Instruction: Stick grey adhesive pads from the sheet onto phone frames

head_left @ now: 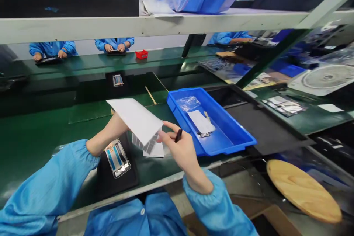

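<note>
My left hand (117, 124) holds up a white sheet (135, 118), its fingers mostly hidden behind it. Grey rectangular pieces in rows show on the underside of the sheet. At the sheet's near right corner are the thumb and forefinger of my right hand (181, 149), closed. A dark pen-like tool (179, 135) sticks out of that same hand. Below the sheet, a smaller white piece (154, 150) lies on the bench. An opened device frame with blue strips (117, 158) rests on a black mat (103, 180) beneath my left forearm.
To the right stands a blue tray (232, 132) holding a white sheet and clear plastic. Farther off on the green bench lies another device frame (118, 80). A shelf beam (96, 27) crosses above. Co-workers' hands (114, 47) work across the bench, near a red bin (141, 54).
</note>
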The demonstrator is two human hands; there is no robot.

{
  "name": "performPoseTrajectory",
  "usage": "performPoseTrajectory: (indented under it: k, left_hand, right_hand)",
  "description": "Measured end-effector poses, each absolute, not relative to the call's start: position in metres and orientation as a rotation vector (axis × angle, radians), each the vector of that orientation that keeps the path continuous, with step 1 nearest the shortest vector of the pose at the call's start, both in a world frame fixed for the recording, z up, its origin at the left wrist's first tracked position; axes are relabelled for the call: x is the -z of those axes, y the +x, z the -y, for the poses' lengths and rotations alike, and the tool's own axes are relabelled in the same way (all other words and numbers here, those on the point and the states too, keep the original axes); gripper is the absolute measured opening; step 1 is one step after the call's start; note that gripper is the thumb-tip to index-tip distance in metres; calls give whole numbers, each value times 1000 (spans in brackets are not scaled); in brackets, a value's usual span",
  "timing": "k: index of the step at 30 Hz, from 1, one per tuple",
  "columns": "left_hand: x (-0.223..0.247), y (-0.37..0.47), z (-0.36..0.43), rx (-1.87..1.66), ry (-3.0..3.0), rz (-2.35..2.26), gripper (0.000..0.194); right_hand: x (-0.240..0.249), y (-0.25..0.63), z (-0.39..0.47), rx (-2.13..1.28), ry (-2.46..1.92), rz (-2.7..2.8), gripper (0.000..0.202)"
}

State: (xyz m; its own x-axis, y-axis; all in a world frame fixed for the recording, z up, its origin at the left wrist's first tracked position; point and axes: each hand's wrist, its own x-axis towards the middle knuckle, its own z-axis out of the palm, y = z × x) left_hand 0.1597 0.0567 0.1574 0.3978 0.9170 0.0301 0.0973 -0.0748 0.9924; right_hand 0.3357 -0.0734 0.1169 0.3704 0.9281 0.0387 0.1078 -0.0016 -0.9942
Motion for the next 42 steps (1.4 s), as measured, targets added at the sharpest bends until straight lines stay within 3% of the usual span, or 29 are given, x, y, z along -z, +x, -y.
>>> performPoseTrajectory:
  k: [6,14,19,22,25,27,32,35,39,42]
  left_hand:
    - [-153,145,-47,-763,1623,-1065,40]
    - [-152,136,-35,-938,1917,-846,24]
    - [-150,142,-32,-968,1847,-1082,39]
    - [-144,148,-29,-1000,1763,-1099,30]
    - [-135,154,-29,-1072,1622,-1061,21]
    - [-129,157,-31,-1119,1494,-1019,31]
    - [-117,160,-38,-1137,1212,-1011,81]
    - [-112,159,-40,-1115,1116,-899,88]
    - [-105,156,-38,-1221,1174,-883,91]
    - [-103,154,-35,-1091,1115,-939,88]
  right_hand:
    - [-109,313,43,-818,-1302,743,36]
    - [-119,311,42,-872,-1285,768,43]
    - [-112,309,40,-797,-1328,787,42]
    - [-108,302,40,-782,-1291,720,38]
    - [-108,294,39,-839,-1218,646,59]
    - [-109,291,38,-860,-1196,623,72]
    - [-107,292,34,-858,-1189,595,81]
    - [-104,293,31,-952,-1158,562,83]
    - [-96,294,28,-1086,-1155,582,66]
    - [-88,294,28,-1020,-1179,580,59]
